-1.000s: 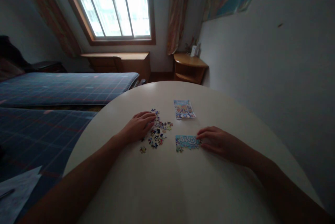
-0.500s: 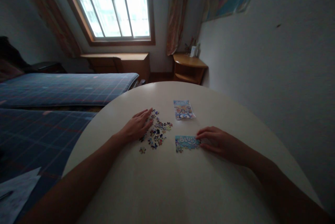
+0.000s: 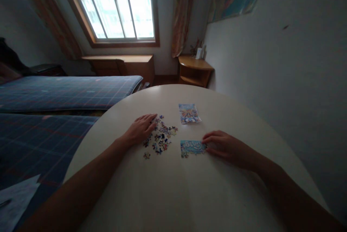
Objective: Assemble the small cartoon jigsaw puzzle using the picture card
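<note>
A heap of loose puzzle pieces [image 3: 162, 136] lies mid-table on a pale round table [image 3: 173, 192]. My left hand [image 3: 140, 129] rests flat at the heap's left edge, fingers stretched out over the nearest pieces. To the right lies a joined strip of puzzle [image 3: 192, 147] in blue with pale lettering. My right hand [image 3: 226, 146] lies beside that strip, its fingertips touching the strip's right end, fingers extended. Beyond both sits a small colourful picture card [image 3: 189, 113].
A single stray piece [image 3: 146, 155] lies nearer me, left of centre. A bed with a blue plaid cover [image 3: 62, 93] runs along the table's left side. A wooden corner shelf [image 3: 194, 68] and a low cabinet [image 3: 121, 64] stand below the window. A white wall is close on the right.
My left hand has slid a little left, off the top of the heap to its edge. My right hand stays at the strip's end. The view shifted slightly.
</note>
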Demonstrator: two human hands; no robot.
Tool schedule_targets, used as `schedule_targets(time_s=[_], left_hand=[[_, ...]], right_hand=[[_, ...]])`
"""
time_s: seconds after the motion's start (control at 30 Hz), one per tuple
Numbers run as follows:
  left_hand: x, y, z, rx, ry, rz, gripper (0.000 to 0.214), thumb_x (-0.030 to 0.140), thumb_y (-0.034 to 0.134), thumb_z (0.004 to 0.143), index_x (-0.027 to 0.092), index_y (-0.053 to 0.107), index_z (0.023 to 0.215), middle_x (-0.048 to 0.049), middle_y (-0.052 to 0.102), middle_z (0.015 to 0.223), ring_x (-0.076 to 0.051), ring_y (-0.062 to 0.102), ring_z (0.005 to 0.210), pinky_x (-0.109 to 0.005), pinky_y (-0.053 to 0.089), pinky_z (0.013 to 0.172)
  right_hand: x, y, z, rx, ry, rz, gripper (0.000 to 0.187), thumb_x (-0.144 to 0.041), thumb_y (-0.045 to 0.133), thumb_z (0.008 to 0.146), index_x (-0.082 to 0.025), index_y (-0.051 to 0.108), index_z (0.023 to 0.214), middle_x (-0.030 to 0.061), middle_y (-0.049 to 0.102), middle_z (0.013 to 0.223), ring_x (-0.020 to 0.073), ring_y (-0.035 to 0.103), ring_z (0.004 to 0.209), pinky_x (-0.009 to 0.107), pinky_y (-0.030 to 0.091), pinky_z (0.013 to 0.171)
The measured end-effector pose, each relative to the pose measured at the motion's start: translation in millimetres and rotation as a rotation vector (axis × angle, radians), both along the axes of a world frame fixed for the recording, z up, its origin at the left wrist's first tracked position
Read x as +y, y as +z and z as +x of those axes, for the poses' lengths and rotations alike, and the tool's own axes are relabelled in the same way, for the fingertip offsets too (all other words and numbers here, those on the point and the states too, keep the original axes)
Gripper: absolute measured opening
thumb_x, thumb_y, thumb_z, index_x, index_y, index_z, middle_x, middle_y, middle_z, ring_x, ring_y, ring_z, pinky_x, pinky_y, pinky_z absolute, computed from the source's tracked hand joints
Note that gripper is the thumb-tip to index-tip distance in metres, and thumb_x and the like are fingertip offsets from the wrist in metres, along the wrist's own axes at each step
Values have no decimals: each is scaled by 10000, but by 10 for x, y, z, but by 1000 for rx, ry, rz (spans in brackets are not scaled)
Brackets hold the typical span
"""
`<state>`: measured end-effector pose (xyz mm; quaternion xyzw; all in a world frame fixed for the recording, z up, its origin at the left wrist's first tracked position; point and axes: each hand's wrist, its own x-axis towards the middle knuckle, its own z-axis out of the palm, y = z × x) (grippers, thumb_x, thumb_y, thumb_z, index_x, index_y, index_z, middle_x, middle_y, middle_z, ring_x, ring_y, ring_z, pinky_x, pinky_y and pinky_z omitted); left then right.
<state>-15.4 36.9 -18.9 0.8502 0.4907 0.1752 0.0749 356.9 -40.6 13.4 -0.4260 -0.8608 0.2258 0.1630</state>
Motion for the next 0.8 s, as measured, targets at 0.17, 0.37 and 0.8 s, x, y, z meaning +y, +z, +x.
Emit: schedule_targets(time_s=[0.17,0.37,0.8], left_hand=[[-62,41,36,16,-48,39,443,431,391,995,223,549,1353,-77,543,1435,-257,486,1315,-471,359,1129],[-157,42,126,13,-112,75,316,395,502,962,281,652,1215,-52,596,1363,-255,529,1261,-468,401,1088],[-230,70,239,-118,-63,62,114,294,591,911,224,676,940,-42,710,1086,-227,618,1029,-395,469,974]], right_hand=[[-4,1,1,-4,-8,-5,250,-374,584,917,-245,708,1092,101,661,1196,245,620,1098,440,498,984],[-6,27,-22,-7,-5,-6,249,-371,585,915,-240,718,1080,103,672,1181,244,628,1090,423,500,981],[-21,67,-33,-10,-11,-18,255,-374,575,919,-225,711,1074,112,664,1185,247,624,1093,427,497,980]])
